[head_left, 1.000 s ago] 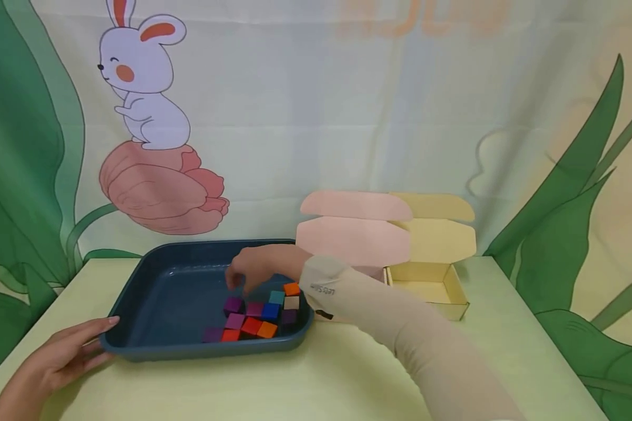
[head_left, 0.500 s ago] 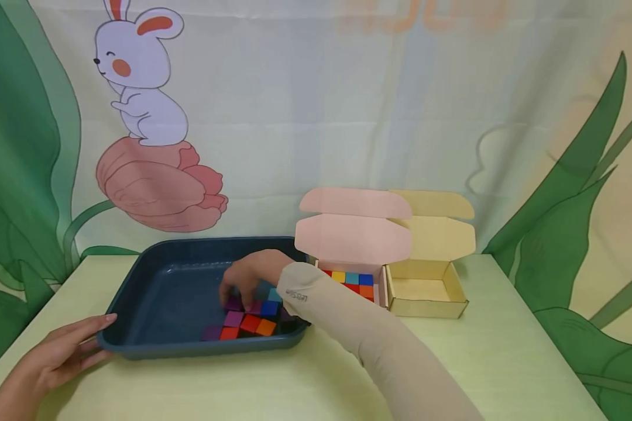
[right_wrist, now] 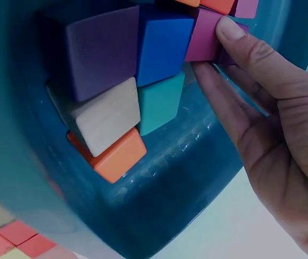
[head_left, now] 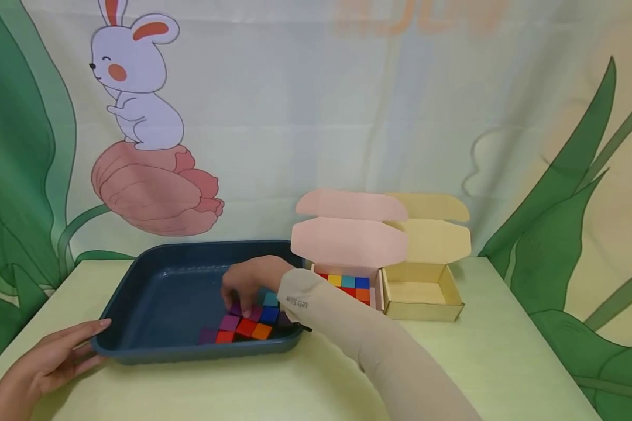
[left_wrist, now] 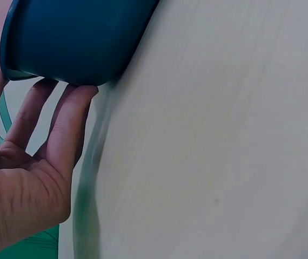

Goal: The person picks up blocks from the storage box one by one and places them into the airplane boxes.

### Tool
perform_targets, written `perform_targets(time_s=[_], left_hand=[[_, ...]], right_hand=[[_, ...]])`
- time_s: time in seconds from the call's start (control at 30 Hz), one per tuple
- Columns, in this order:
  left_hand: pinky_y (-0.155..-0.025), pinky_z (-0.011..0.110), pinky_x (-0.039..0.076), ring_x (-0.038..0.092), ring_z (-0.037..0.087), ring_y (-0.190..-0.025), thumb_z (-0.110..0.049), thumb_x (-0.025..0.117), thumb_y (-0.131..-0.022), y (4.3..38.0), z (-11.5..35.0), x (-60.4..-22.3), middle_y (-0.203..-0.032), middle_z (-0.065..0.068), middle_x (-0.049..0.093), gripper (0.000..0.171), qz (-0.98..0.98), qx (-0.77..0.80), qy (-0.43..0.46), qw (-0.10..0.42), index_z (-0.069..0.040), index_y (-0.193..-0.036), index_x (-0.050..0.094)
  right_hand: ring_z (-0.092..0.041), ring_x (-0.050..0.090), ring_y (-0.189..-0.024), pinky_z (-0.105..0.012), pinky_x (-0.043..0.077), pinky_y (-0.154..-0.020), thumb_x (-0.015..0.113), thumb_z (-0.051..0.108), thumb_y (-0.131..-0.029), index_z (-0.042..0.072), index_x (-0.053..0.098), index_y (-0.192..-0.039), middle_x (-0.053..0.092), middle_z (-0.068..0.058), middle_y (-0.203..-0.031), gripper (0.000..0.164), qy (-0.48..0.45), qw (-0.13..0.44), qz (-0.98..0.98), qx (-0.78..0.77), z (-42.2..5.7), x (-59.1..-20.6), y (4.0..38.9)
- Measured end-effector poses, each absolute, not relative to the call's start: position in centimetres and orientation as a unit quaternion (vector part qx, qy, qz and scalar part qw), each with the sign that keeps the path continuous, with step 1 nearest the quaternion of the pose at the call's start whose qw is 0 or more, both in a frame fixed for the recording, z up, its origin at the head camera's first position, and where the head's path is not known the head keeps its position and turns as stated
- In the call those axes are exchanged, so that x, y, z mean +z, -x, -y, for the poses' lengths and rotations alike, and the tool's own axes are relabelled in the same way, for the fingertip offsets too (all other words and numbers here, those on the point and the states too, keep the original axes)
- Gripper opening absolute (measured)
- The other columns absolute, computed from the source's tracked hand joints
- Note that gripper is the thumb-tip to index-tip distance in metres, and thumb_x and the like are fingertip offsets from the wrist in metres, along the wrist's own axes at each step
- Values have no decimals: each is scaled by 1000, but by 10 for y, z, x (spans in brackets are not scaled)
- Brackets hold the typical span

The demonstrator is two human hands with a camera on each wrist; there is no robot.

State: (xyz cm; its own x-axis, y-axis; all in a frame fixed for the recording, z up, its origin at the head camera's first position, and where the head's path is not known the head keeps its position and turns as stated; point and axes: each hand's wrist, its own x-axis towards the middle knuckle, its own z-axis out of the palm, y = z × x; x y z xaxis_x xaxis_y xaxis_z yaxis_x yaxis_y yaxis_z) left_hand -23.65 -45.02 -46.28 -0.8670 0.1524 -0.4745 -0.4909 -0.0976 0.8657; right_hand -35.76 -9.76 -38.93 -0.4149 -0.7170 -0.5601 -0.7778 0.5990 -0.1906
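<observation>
A dark blue tray [head_left: 189, 353] stands on the table with several coloured cubes in its right part. My left hand [head_left: 52, 356] holds its near left corner, the thumb over the rim and the other fingers against the outer wall in the left wrist view. Down in the tray, my right hand [head_left: 250, 278] pinches a purple cube [head_left: 235, 309] between thumb and fingers. A magenta cube [right_wrist: 203, 35] sits against its thumb tip. Close by lie a blue cube [right_wrist: 165, 46], a teal cube [right_wrist: 161, 102], a pale wooden cube [right_wrist: 109, 117] and an orange cube [right_wrist: 122, 157].
Right of the tray, an open pink box [head_left: 350, 242] holds rows of coloured cubes, partly hidden by my right sleeve [head_left: 347, 327]. An open yellow box [head_left: 426, 311] stands beside it. Behind hangs a cloth [head_left: 426, 117] printed with a rabbit and leaves.
My right hand has come down from above the cubes, and its fingers now close about the purple one. The pink box's cubes have come into sight. My left hand stays at the tray corner.
</observation>
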Motion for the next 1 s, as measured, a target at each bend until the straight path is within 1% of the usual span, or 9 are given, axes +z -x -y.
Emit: perform_targets(time_s=[0.2, 0.33, 0.47, 0.63, 0.73, 0.77, 0.83, 0.9, 1.0], left_hand=[[-93, 37, 61, 70, 7, -89, -30, 59, -106, 235, 452, -464, -98, -16, 61, 21, -641, 720, 150, 218, -29, -90, 74], [-93, 35, 61, 69, 5, -90, -33, 60, -105, 240, 452, -461, -99, -15, 62, 18, -653, 712, 141, 215, -29, -93, 73], [-95, 37, 61, 69, 6, -91, -30, 58, -106, 243, 453, -461, -100, -13, 62, 21, -649, 716, 135, 220, -28, -93, 74], [-96, 41, 60, 68, 8, -90, -31, 65, -102, 241, 455, -464, -102, -9, 62, 14, -649, 716, 148, 209, -26, -96, 76], [-96, 42, 60, 68, 7, -89, -33, 67, -101, 240, 456, -463, -113, 1, 61, 12, -661, 706, 156, 202, -28, -95, 75], [-96, 42, 60, 67, 7, -89, -33, 65, -102, 240, 456, -462, -121, 11, 59, 13, -665, 703, 150, 204, -29, -96, 75], [-97, 42, 60, 68, 6, -89, -32, 64, -103, 241, 455, -461, -124, 13, 55, 14, -666, 702, 148, 204, -29, -95, 75], [-97, 41, 60, 68, 7, -89, -31, 63, -103, 242, 453, -460, -120, 9, 58, 14, -665, 703, 146, 205, -26, -96, 75], [-96, 40, 60, 69, 7, -88, -31, 63, -104, 244, 450, -461, -103, -10, 60, 16, -662, 706, 147, 206, -27, -94, 74]], right_hand=[[-7, 62, -96, -14, 56, -81, 83, 25, -87, 19, 75, -120, 68, 9, -109, 34, 484, 268, -828, 88, 102, -392, 352], [-9, 61, -93, -14, 55, -79, 81, 28, -89, 18, 74, -118, 67, 8, -106, 31, 520, 212, -815, 141, 98, -385, 346], [-9, 60, -92, -14, 54, -77, 78, 30, -92, 17, 72, -120, 67, 6, -107, 31, 544, 163, -805, 174, 89, -367, 340], [-11, 61, -94, -15, 54, -76, 72, 25, -96, 15, 69, -124, 68, 3, -110, 30, 552, 134, -804, 175, 66, -335, 336], [-14, 62, -93, -16, 54, -76, 70, 24, -96, 12, 69, -126, 70, 0, -111, 32, 552, 125, -807, 169, 42, -318, 335], [-14, 62, -92, -16, 55, -75, 71, 25, -95, 13, 69, -125, 70, 1, -111, 32, 547, 122, -811, 165, 31, -314, 335], [-15, 62, -91, -16, 55, -75, 72, 24, -94, 13, 70, -124, 71, 0, -110, 32, 530, 119, -825, 156, 9, -306, 335], [-14, 61, -89, -16, 54, -73, 73, 23, -92, 14, 71, -121, 71, 2, -107, 30, 510, 111, -840, 149, -17, -300, 336], [-15, 62, -84, -19, 55, -74, 75, 22, -90, 14, 73, -113, 71, 2, -99, 24, 486, 101, -858, 128, -55, -296, 336]])
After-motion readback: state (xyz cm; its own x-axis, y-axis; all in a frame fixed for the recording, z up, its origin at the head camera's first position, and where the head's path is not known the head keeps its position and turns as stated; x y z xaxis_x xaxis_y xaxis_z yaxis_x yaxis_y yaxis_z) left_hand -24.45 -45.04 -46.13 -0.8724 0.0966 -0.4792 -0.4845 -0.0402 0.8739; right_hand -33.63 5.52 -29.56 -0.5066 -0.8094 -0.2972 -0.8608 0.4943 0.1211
